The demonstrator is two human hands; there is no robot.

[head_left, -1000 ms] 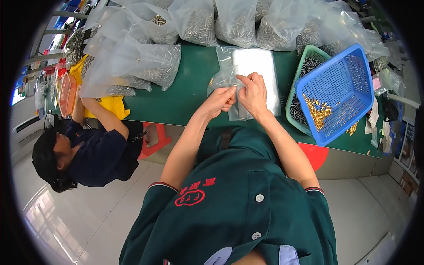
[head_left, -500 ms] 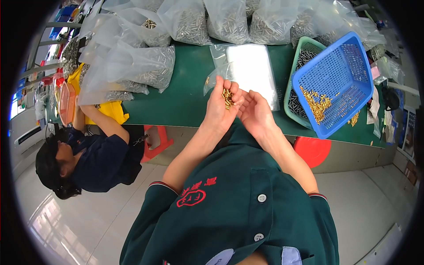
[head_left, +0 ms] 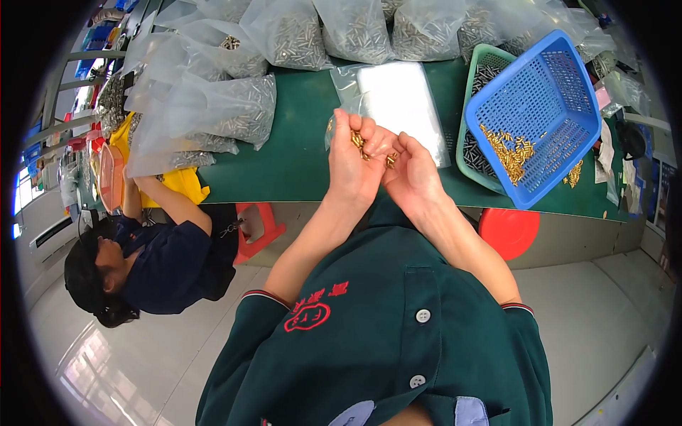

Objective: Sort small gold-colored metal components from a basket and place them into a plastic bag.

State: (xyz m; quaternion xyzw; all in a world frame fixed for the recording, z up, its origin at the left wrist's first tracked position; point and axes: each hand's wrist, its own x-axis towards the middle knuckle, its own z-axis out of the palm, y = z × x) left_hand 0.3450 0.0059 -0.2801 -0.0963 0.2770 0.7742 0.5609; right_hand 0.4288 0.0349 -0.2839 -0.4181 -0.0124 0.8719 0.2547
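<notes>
A long green table (head_left: pixel 298 153) sits past the hands. Two baskets stand off to the right of them: one blue basket (head_left: pixel 561 92) inside one green basket (head_left: pixel 474 113). It looks only part done, since many gold pieces (head_left: pixel 506 150) wait in the blue one. The left hand (head_left: pixel 353 165) cups a small pile of gold pins (head_left: pixel 359 140). The right hand (head_left: pixel 412 170) is half open, touching it, with a few.

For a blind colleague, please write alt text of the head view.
The left hand and right hand, cupped together, hold small brass parts above a green table. A blue basket with more brass parts stands at right; a co-worker sits at left.
</notes>
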